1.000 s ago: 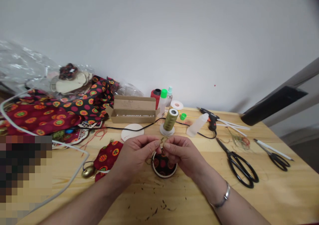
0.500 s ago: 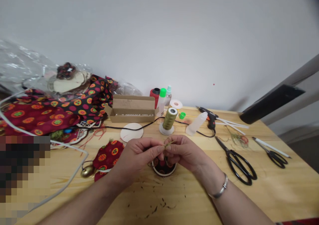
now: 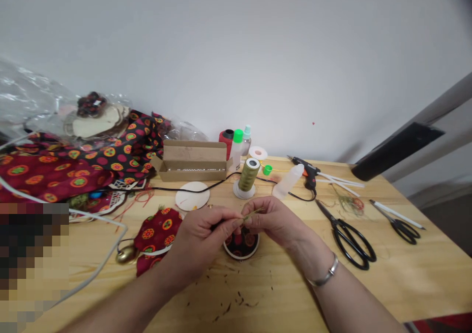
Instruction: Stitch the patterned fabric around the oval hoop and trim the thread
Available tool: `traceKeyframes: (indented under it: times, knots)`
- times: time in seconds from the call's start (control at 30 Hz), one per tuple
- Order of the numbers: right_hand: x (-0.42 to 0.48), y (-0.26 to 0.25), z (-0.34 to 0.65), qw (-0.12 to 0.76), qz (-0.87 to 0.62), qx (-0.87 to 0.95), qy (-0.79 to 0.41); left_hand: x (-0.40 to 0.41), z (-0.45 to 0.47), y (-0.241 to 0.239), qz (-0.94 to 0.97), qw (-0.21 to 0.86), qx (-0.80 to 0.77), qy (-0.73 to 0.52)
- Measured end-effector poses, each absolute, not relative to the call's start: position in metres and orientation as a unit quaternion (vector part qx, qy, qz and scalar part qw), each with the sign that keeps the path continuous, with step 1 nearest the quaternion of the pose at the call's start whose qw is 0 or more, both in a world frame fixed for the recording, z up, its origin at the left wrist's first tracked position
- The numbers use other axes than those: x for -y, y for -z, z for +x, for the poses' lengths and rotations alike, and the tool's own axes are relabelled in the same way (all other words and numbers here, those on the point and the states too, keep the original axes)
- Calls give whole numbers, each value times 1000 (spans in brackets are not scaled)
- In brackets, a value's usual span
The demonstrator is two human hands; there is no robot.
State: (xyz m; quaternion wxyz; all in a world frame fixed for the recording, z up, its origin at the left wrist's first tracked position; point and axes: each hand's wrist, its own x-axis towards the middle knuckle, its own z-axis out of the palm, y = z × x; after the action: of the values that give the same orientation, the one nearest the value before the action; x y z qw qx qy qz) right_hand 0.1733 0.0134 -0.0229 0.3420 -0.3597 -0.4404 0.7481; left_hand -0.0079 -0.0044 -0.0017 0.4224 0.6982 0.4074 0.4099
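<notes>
1. A short olive-green strand of thread (image 3: pixel 250 215) is pinched between the fingertips of both hands, just above a small round fabric-covered disc (image 3: pixel 241 243) that lies on the wooden surface (image 3: pixel 405 284).
2. The left hand (image 3: pixel 201 239) and right hand (image 3: pixel 275 221) are drawn together, each closed on one end of the thread; the right wrist wears a silver bangle (image 3: pixel 324 275).
3. Compared with a second ago the hands sit lower and closer to the disc, and the thread now lies nearly level between them instead of bunched up, so the strand looks pulled taut.
4. Just behind stands a spool of olive thread (image 3: pixel 248 175) on a white base, with a clear squeeze bottle (image 3: pixel 287 181) beside it.
5. To the right lie large black scissors (image 3: pixel 348 237), a glue gun (image 3: pixel 308 170) and smaller scissors (image 3: pixel 400 223).
6. To the left rest a patterned red pouch (image 3: pixel 157 234) with a brass bell (image 3: pixel 124 255), an open cardboard box (image 3: pixel 191 162) and heaped printed fabric (image 3: pixel 55 170).
</notes>
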Motion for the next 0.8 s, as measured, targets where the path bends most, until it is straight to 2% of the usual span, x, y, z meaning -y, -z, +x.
traceKeyframes:
  times: [0.23,0.57,0.8]
  knots:
    - [-14,17,173,360,-399,458,-708,4,-9,1,737,390,-391,-389]
    - [-16,6,177,342,-404,513,-676,4,-8,1,770,382,-351,-372]
    - [-15,3,181,347,-390,557,-646,7,-9,3,817,294,-296,-398]
